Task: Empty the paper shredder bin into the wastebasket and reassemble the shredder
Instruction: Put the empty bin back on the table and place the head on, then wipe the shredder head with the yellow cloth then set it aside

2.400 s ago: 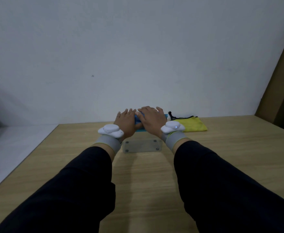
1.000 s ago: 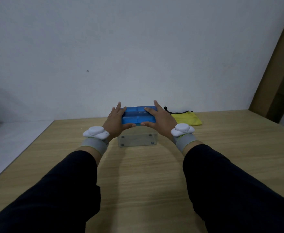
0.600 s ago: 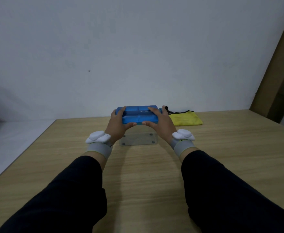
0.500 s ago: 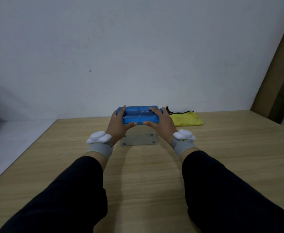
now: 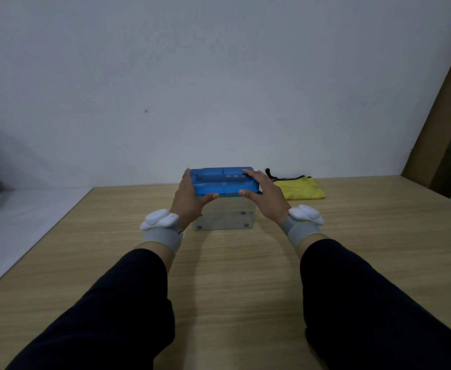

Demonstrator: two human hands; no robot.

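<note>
While gripped at both ends, bright blue shredder head (image 5: 223, 180) atop clear bin (image 5: 224, 215). Left hand (image 5: 189, 200) and right hand (image 5: 265, 197) fingers curled round it, thumbs underneath

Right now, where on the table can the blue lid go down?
The bare wood left of the clear bin, out to the table edge, is free. So is the stretch right of the right hand, in front of the yellow pouch. The middle is crowded: both hands hold the blue lid.

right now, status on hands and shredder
Left hand and right hand grip the ends of the blue plastic shredder head. Head sits over the clear plastic bin. Yellow cloth pouch to the right, clear of it.
</note>
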